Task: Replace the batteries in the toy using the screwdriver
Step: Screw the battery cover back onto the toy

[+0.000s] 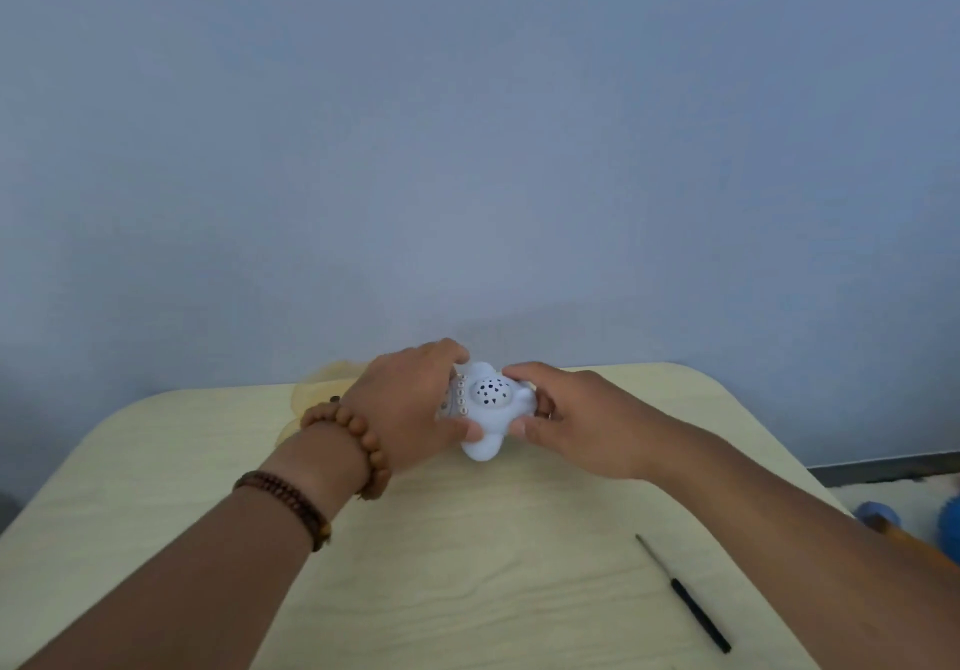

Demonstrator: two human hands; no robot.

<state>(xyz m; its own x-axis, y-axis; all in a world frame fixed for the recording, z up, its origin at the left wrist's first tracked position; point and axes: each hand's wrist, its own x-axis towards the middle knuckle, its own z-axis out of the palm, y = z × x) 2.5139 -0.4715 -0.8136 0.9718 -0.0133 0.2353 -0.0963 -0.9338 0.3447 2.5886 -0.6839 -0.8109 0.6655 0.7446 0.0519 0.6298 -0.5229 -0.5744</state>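
Note:
A small white plastic toy [493, 409] with a dotted round dome and a row of small buttons is held just above the far middle of the pale wooden table [467, 565]. My left hand [410, 404] grips its left side, fingers curled over the top and thumb underneath. My right hand [571, 414] pinches its right side between thumb and fingers. A thin black screwdriver [685, 596] lies alone on the table at the near right, under my right forearm's line. No batteries are visible.
A yellowish soft object [317, 388] lies at the table's far edge behind my left wrist. A plain blue-grey wall stands right behind the table. Blue objects [878, 513] sit on the floor past the table's right edge.

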